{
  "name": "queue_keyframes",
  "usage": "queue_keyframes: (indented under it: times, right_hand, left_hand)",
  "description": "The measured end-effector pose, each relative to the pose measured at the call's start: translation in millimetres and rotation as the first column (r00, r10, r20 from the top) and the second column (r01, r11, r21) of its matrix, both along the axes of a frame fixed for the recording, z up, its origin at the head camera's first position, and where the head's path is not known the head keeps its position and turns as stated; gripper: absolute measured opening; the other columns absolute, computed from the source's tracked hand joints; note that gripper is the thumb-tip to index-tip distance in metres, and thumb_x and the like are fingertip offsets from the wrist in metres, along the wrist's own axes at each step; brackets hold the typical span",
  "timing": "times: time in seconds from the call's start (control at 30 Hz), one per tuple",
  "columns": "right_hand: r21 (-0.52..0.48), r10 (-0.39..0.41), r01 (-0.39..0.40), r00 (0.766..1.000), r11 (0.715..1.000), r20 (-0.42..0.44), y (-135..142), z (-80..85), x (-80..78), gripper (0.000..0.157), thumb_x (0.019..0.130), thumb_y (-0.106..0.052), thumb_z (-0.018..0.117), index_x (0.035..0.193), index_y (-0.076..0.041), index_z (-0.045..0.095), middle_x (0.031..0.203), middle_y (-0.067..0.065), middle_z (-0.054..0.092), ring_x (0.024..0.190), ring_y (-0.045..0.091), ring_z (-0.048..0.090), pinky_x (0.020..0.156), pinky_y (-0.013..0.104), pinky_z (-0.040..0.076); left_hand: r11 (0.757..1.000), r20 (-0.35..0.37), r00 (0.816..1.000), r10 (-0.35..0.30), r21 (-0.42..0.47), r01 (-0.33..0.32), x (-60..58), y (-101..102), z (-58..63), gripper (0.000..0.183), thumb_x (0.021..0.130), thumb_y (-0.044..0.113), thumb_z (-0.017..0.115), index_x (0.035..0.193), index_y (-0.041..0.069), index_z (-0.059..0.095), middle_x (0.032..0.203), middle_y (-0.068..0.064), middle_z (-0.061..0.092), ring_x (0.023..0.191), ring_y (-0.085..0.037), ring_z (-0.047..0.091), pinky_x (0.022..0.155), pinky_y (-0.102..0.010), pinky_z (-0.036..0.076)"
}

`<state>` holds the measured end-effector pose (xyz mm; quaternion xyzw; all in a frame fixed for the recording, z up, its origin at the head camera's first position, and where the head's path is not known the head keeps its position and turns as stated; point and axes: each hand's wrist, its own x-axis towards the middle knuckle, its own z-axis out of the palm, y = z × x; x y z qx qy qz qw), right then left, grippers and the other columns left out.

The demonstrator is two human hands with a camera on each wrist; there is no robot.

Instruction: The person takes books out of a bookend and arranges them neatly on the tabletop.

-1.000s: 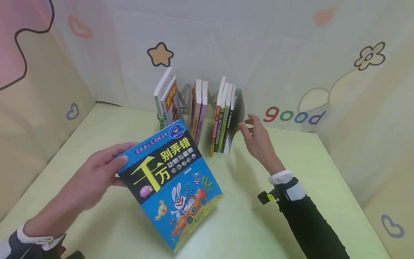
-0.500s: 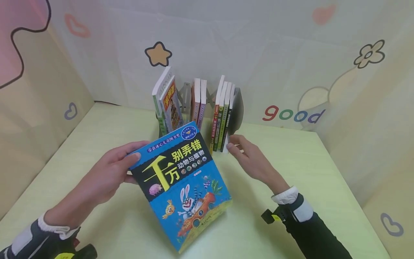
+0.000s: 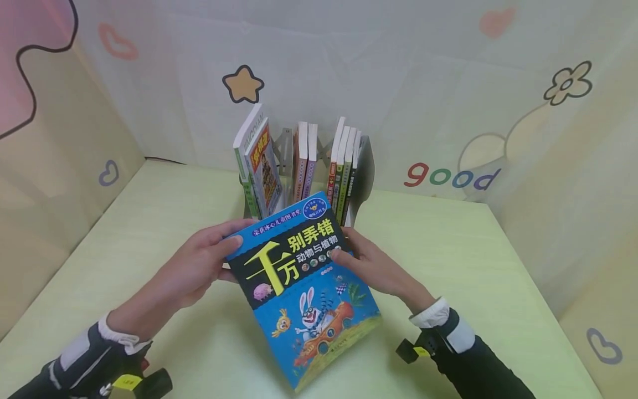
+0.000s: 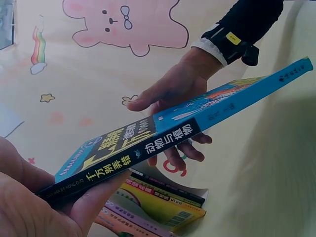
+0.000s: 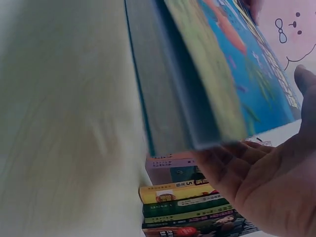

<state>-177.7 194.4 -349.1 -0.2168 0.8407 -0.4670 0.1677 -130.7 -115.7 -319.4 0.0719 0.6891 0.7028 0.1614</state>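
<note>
A blue picture book point(image 3: 311, 299) with a rabbit in an orange car on its cover is held tilted above the table. My left hand point(image 3: 191, 266) grips its upper left corner by the spine, thumb on the cover and fingers behind. My right hand point(image 3: 376, 266) is at the opposite edge. In the left wrist view, the right hand's thumb stands off the cover while its fingers stretch out beneath the book point(image 4: 173, 131). The right wrist view shows the right palm point(image 5: 276, 182) just outside the book's edge, with page edges point(image 5: 163, 94) facing the camera.
Behind the book stands a grey book rack point(image 3: 366, 166) with upright books in separate sections. Two white-edged books point(image 3: 251, 160) lean at its left, two slim ones point(image 3: 305, 160) stand mid-rack, and several point(image 3: 344, 166) fill the right. The pale table point(image 3: 438, 238) meets a printed backdrop point(image 3: 399, 83).
My left hand has carried the book rightward and slightly down. My right hand has come away from the rack's right side, down and toward me, to the book's right edge.
</note>
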Motion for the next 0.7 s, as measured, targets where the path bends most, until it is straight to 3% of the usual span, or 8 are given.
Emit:
queue_keyframes:
  times: [0.27,0.47,0.7]
  right_hand:
    - [-0.055,-0.001,0.007,0.993,0.998,0.122,-1.1,-3.3,2.6,0.067,0.093,-0.041,0.058,0.149,-0.016,0.028,0.12,0.013,0.06,0.093,0.026,0.068,0.073,0.038,0.055]
    - [-0.075,0.009,0.004,0.985,0.997,0.17,-1.9,-7.0,5.0,0.064,0.089,-0.039,0.065,0.141,-0.013,0.039,0.113,0.01,0.065,0.09,0.026,0.069,0.073,0.039,0.055]
    - [-0.18,0.042,0.003,0.969,0.984,0.245,-0.8,-10.2,7.3,0.064,0.088,-0.031,0.069,0.142,-0.016,0.038,0.113,0.014,0.064,0.09,0.031,0.069,0.073,0.045,0.054]
  left_hand:
    - [0.999,0.021,1.0,-0.011,0.032,0.011,-5.3,5.5,-3.8,0.053,0.102,0.026,0.045,0.15,0.008,0.035,0.135,-0.018,0.049,0.111,-0.033,0.058,0.085,-0.043,0.051]
    - [0.999,0.049,0.999,-0.008,0.046,0.006,-6.8,6.2,-5.3,0.053,0.102,0.025,0.045,0.151,0.007,0.035,0.136,-0.018,0.049,0.109,-0.031,0.06,0.085,-0.043,0.051]
    - [0.998,0.065,0.998,-0.024,0.057,0.02,-9.1,6.6,-6.1,0.052,0.102,0.024,0.045,0.15,0.007,0.037,0.134,-0.019,0.051,0.106,-0.031,0.062,0.084,-0.043,0.052]
